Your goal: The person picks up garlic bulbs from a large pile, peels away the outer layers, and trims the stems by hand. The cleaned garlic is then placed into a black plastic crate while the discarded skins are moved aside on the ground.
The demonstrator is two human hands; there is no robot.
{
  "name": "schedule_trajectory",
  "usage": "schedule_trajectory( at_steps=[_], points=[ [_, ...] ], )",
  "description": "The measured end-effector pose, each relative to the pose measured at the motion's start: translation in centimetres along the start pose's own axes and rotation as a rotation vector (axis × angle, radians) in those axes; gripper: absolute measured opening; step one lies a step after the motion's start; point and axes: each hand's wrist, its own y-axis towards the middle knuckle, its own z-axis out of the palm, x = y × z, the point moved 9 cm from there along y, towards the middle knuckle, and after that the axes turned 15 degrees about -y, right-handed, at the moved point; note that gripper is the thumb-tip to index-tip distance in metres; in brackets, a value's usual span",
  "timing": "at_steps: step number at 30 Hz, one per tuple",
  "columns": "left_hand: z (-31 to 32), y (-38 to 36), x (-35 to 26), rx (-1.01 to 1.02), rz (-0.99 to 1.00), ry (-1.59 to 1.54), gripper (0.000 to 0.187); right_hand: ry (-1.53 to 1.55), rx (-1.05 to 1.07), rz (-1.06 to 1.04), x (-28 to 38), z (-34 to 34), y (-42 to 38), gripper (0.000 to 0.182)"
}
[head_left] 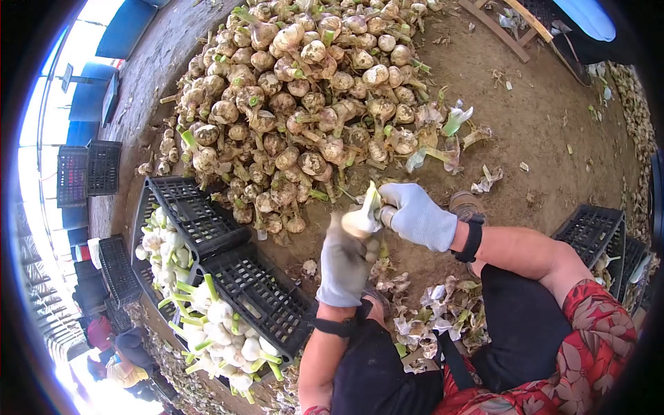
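A garlic bulb with a pale green stem stub is up between my two gloved hands, over the dirt floor. My right hand, in a light grey glove, is closed with thumb and fingers pinching the bulb at its stem side. My left hand, gloved too, is right under and beside the bulb; motion smears its fingers. Beyond the hands rises a large heap of soil-stained garlic. Peeled papery skins lie on the ground between my legs.
At my left, black plastic crates hold cleaned white garlic with trimmed green stems. Another crate stands at the right. A wooden frame lies at the upper right. Other people sit at the lower left, near more stacked crates.
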Motion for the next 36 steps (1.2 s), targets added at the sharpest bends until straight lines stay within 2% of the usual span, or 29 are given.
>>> schedule_trajectory(
  at_steps=[1,4,7,8,10,12,14,17,18,19,21,22,24,25,26,27,29,31,32,35,36],
  points=[
    [-1.3,0.8,1.4,-0.009,-0.156,-0.179,0.052,-0.044,-0.045,-0.062,0.4,-0.2,-0.3,0.016],
    [-2.6,1.3,2.5,0.031,-0.250,-0.259,0.053,0.123,0.076,0.018,-0.9,1.4,-0.6,0.020],
    [-1.7,0.9,1.2,0.034,-0.087,-0.033,0.058,0.133,0.094,-0.014,-0.3,1.5,-0.7,0.021],
    [0.0,-0.1,0.0,0.091,0.055,0.014,0.058,0.086,0.108,0.025,-0.6,1.4,-0.5,0.022],
    [0.3,-0.2,-1.5,0.028,0.416,0.438,0.060,-0.003,0.135,0.106,-1.0,1.0,-0.2,0.024],
    [1.2,-1.5,-2.2,0.003,0.509,0.664,0.056,-0.084,0.082,-0.080,1.4,0.3,-0.8,0.023],
    [0.7,-1.1,-2.0,0.045,0.456,0.476,0.053,-0.177,0.023,-0.291,3.4,0.4,-1.6,0.023],
    [-1.0,-0.1,-1.3,0.106,0.286,0.179,0.043,-0.049,0.192,-0.162,2.2,1.0,-1.0,0.020],
    [-1.6,0.2,-1.0,0.155,0.203,0.044,0.043,0.395,0.431,0.104,0.8,2.5,-1.3,0.019],
    [-1.4,0.2,-0.6,0.201,0.120,-0.091,0.042,0.554,0.419,0.155,0.4,2.4,-1.0,0.019],
    [-1.3,0.1,-0.5,0.162,0.151,-0.100,0.042,0.868,0.389,0.259,-0.8,2.0,-0.7,0.020],
    [-1.3,-0.1,-0.4,0.149,0.168,-0.087,0.041,0.912,0.397,0.321,-0.9,1.6,-0.5,0.027],
    [-2.0,-0.1,-0.4,0.061,0.168,-0.068,0.040,0.555,0.384,0.175,0.4,0.1,-0.1,0.034],
    [-1.6,-0.2,-0.4,0.100,0.154,-0.093,0.040,0.375,0.376,0.101,1.2,-0.4,0.1,0.038],
    [-1.0,-0.3,-0.4,0.139,0.138,-0.118,0.041,0.054,0.103,-0.246,3.7,-1.8,0.4,0.048],
    [-0.2,-0.4,-0.4,0.180,0.121,-0.143,0.041,-0.092,0.079,-0.233,3.9,-2.0,-0.4,0.054],
    [0.6,-0.4,-0.3,0.155,0.168,-0.074,0.041,-0.185,0.004,-0.219,5.3,-1.8,-1.1,0.040],
    [0.4,-0.2,-0.1,0.137,0.181,-0.073,0.042,-0.158,-0.051,-0.215,4.5,-1.6,-0.9,0.029],
    [0.6,-0.2,-0.1,0.225,0.185,-0.071,0.043,-0.143,-0.079,-0.213,4.2,-1.6,-0.9,0.023],
    [0.6,-0.2,0.1,0.201,0.184,-0.073,0.041,0.045,-0.015,-0.198,3.5,-1.4,-0.5,0.014],
    [0.6,-0.3,0.0,0.206,0.195,-0.024,0.041,0.294,0.049,-0.047,2.4,-0.9,-0.4,0.012]
  ],
)
